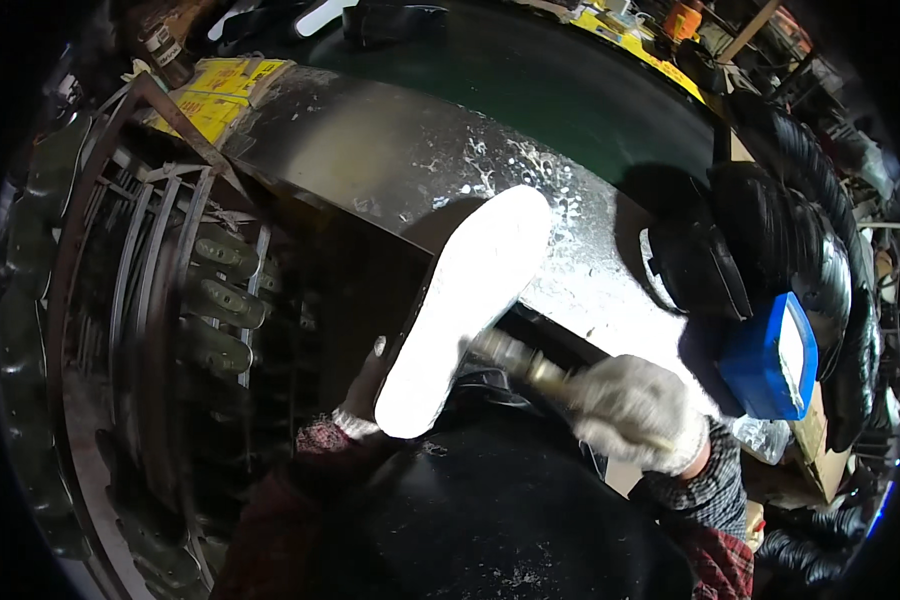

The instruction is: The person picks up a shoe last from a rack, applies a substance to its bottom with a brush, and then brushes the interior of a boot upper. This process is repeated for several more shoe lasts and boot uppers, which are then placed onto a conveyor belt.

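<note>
A white, sole-shaped piece (465,310), the size of a shoe bottom, is held at a slant over the edge of the bench. My left hand (358,392) grips it by its left side, near the narrow end; most of the fingers are hidden behind it. In a pale, dirty knit glove, my right hand (640,415) is closed round the handle of a brush (520,362). The brush is blurred, and its tip meets the right edge of the white sole about halfway along. The white surface is too bright to show detail.
A blue tub (773,365) with white stuff inside stands right of my right hand. Shiny black boots (790,235) pile up at the right. The dark bench (360,130) carries white spatters. At left, a metal rack (135,270) holds several dark soles (220,300). Yellow wrapping (220,95) lies behind.
</note>
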Action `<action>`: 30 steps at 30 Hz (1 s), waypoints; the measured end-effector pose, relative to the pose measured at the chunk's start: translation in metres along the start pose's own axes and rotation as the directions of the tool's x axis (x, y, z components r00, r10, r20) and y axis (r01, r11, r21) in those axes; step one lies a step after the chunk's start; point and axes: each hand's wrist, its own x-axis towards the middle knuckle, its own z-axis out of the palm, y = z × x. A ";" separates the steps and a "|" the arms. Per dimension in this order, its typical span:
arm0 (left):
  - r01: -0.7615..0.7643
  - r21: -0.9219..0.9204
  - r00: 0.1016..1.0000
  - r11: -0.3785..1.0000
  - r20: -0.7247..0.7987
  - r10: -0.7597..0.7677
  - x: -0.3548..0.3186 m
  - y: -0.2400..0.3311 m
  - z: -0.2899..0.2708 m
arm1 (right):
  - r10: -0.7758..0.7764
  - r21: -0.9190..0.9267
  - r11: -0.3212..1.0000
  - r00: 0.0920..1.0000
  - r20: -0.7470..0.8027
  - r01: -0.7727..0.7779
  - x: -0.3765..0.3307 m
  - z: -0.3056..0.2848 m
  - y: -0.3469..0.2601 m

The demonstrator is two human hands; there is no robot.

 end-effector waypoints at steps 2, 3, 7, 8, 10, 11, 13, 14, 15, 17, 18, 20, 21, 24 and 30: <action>0.035 0.059 0.999 0.998 -0.036 -0.033 0.003 0.001 0.010 | -0.060 -0.314 0.949 0.984 -0.165 0.005 0.006 -0.018 0.016; 0.042 0.073 0.999 0.996 -0.038 -0.039 0.003 -0.001 0.015 | 0.205 0.016 0.977 0.925 -0.321 -0.211 0.012 -0.015 0.031; -0.092 0.249 0.917 0.964 -0.357 0.180 0.012 -0.005 0.024 | -0.009 -0.410 0.911 0.993 -0.118 -0.041 0.040 -0.015 0.053; -0.141 0.209 0.919 0.968 -0.336 0.206 0.009 -0.002 0.029 | -0.053 -0.501 0.864 0.999 0.000 0.046 0.047 -0.007 0.029; 0.049 0.191 0.995 0.980 0.075 -0.065 0.016 0.004 0.063 | -0.085 -0.286 0.952 0.992 0.092 0.108 0.039 -0.005 -0.022; -0.161 0.201 0.976 0.966 -0.113 0.186 0.021 0.005 0.066 | -0.161 -0.272 0.942 0.976 0.144 0.195 0.034 -0.007 -0.036; -0.162 0.668 0.736 0.727 -0.409 0.539 0.052 0.012 0.093 | -0.215 -0.135 0.969 0.975 -0.054 0.206 0.014 0.005 -0.028; -0.177 0.681 0.678 0.711 -0.439 0.590 0.068 0.013 0.115 | -0.165 -0.088 0.984 0.977 -0.137 0.154 0.004 -0.001 -0.027; -0.132 0.713 0.714 0.689 -0.413 0.565 0.073 0.032 0.120 | -0.109 -0.034 0.994 0.970 -0.217 0.104 -0.008 -0.008 -0.023; -0.058 0.726 0.690 0.686 -0.467 0.552 0.105 0.059 0.131 | 0.108 0.043 0.994 0.914 -0.392 -0.099 -0.046 -0.020 -0.017; -0.132 0.822 0.712 0.554 -0.311 0.630 0.109 0.100 0.097 | 0.207 0.102 0.978 0.877 -0.434 -0.180 -0.067 -0.026 -0.017; -0.324 0.642 0.724 0.695 -0.304 0.619 0.142 0.111 0.113 | 0.340 0.154 0.939 0.780 -0.525 -0.306 -0.105 -0.036 -0.013; -0.449 0.576 0.695 0.683 -0.256 0.672 0.154 0.114 0.115 | 0.353 0.108 0.929 0.754 -0.554 -0.355 -0.116 -0.045 -0.015; -0.412 0.660 0.757 0.628 -0.135 0.640 0.189 0.073 0.131 | 0.597 0.473 0.799 0.393 -0.699 -0.372 -0.157 -0.048 -0.031; 0.396 0.733 0.892 0.553 -0.451 -0.040 0.281 -0.072 0.129 | 0.473 0.445 0.853 0.043 -0.880 -0.271 -0.221 -0.048 -0.046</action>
